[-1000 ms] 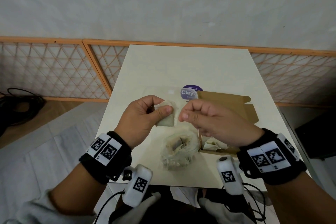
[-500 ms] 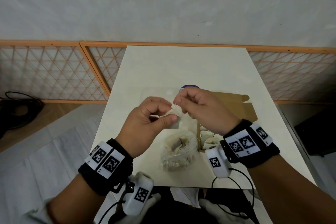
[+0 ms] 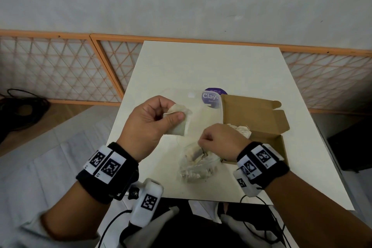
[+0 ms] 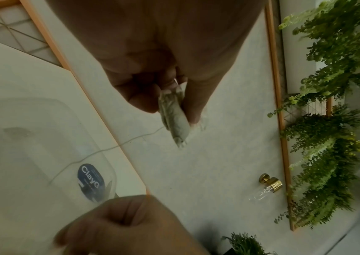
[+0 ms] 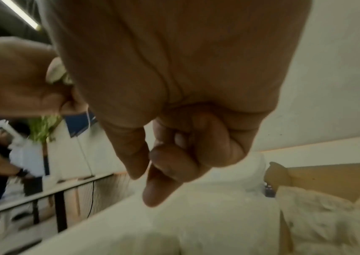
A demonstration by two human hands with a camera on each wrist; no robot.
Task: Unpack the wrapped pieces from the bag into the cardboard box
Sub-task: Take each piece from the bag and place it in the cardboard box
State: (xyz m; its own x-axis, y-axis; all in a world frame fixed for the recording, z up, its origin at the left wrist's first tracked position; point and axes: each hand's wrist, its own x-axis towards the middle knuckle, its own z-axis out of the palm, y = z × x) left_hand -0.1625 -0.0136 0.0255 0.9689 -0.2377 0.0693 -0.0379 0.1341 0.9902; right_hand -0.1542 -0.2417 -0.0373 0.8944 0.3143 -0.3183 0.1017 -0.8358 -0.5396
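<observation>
My left hand (image 3: pixel 173 115) is raised over the table and pinches a pale paper-wrapped piece (image 3: pixel 179 127) between thumb and fingers; the left wrist view shows the same piece (image 4: pixel 175 120) edge-on. A thin thread (image 4: pixel 109 148) trails from it toward my right hand (image 3: pixel 202 143). That hand is curled, thumb pressed to forefinger (image 5: pixel 168 160), just above the clear plastic bag (image 3: pixel 196 169), which holds more wrapped pieces. The open cardboard box (image 3: pixel 254 115) lies to the right with crumpled wrapped pieces (image 3: pixel 241 129) inside.
A clear plastic lid with a purple "Clay" label (image 3: pixel 213 97) lies behind the hands, next to the box's left edge. The white table (image 3: pixel 201 66) ends close behind at an orange lattice fence (image 3: pixel 60 70). Cables hang at the table's near edge.
My right hand has come away from the piece and dropped down and right, to just above the bag. The left hand keeps its hold on the piece.
</observation>
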